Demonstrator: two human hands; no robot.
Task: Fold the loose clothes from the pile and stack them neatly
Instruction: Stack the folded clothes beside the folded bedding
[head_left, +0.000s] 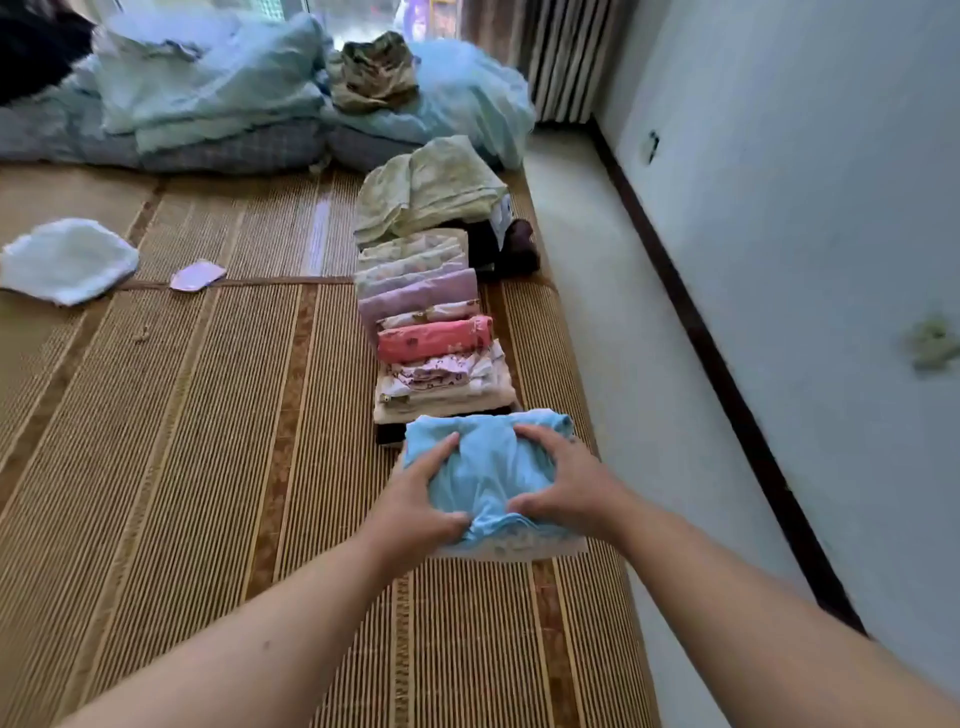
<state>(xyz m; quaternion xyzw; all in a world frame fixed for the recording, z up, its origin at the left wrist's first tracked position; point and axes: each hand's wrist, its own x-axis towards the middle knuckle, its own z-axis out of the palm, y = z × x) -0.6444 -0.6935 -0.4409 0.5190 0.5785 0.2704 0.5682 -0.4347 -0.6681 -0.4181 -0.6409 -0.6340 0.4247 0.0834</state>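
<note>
A folded light blue garment (485, 467) lies at the near end of a row of folded clothes (431, 332) on the bamboo mat (208, 441). My left hand (418, 493) grips its left side, thumb pinching the bunched near edge. My right hand (558, 480) grips its right side, fingers spread over the top and thumb at the same near edge. The blue garment sits on a pale folded piece (519, 548). Beyond it the row holds white, pink, lilac and pale green folded items.
A white cloth (67, 260) and a small lilac piece (197, 275) lie loose on the mat at the left. Blue bedding (208, 88) with a camouflage garment (371, 73) is heaped at the far end. A white wall (779, 260) runs along the right.
</note>
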